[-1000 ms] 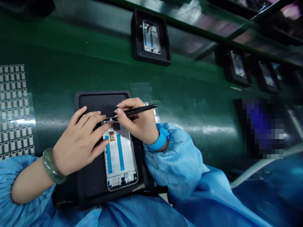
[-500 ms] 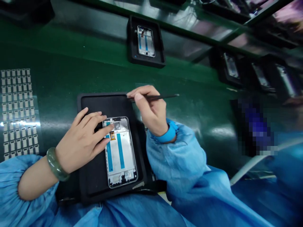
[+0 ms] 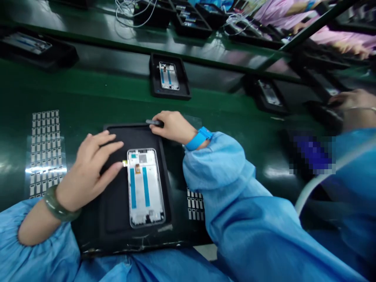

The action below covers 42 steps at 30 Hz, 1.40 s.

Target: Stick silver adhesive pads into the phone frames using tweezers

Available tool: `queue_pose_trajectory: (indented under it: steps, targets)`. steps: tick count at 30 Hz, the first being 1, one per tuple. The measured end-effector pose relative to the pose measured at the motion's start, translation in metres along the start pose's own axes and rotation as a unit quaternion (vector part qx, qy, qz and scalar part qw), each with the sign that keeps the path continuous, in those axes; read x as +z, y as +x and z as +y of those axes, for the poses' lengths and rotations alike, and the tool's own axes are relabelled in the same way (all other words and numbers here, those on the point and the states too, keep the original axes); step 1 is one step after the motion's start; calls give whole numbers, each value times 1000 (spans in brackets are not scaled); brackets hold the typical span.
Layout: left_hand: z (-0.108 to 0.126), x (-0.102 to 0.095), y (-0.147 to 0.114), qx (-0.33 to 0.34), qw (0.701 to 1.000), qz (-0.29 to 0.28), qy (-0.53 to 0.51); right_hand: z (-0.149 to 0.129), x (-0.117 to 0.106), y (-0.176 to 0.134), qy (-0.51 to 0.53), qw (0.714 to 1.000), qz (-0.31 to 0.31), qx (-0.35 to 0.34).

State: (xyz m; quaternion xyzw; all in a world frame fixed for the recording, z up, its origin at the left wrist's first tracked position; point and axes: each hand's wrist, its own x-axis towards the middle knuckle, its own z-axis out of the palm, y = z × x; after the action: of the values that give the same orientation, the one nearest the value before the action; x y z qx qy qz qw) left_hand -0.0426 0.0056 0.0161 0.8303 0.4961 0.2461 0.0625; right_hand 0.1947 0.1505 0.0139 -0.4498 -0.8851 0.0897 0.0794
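A phone frame (image 3: 152,184) with a silver inner face, two long blue strips and a small orange-brown flex piece lies in a black tray (image 3: 116,225). My left hand (image 3: 91,168) is open over the tray's left side, fingers spread. Its thumb tip is beside a small yellowish tab (image 3: 125,163) at the frame's left edge; whether they touch, I cannot tell. At the tray's top right corner, my right hand (image 3: 172,126) is closed on a slim dark tool (image 3: 152,122). Only the tool's greyish end shows past the fingers.
Sheets of small pale stickers (image 3: 45,149) lie left of the tray and, partly under my sleeve, at its right (image 3: 195,203). Another tray with a phone frame (image 3: 169,76) stands ahead, with more on both sides. A co-worker's hand (image 3: 357,103) is at the right.
My left hand has lifted away from the phone frame toward the left. My right hand has turned palm-down, and the tool now points left. The view has shifted.
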Motion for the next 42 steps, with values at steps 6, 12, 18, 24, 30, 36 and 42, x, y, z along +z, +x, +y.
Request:
queue_pose_trajectory:
  steps: [6, 12, 18, 24, 30, 36, 42]
  targets:
    - [-29, -10, -1, -112, 980, 145, 72, 37, -11, 53, -4, 976, 97, 196]
    - [-37, 4, -3, -144, 980, 111, 84, 42, -5, 105, 86, 963, 87, 241]
    - [-28, 20, -5, -129, 985, 35, 107, 68, -9, 87, -161, 966, -16, 200]
    - [-37, 31, -8, -102, 987, -2, 121, 90, -12, 67, -200, 963, -30, 179]
    - [-37, 36, -8, -131, 981, -42, 137, 106, -44, 39, -248, 950, -14, 187]
    - [-36, 36, -6, -176, 971, -83, 139, 84, -46, -8, -277, 954, -14, 111]
    - [-38, 31, -5, -186, 974, -71, 111, 13, -40, -59, -220, 975, -34, -14]
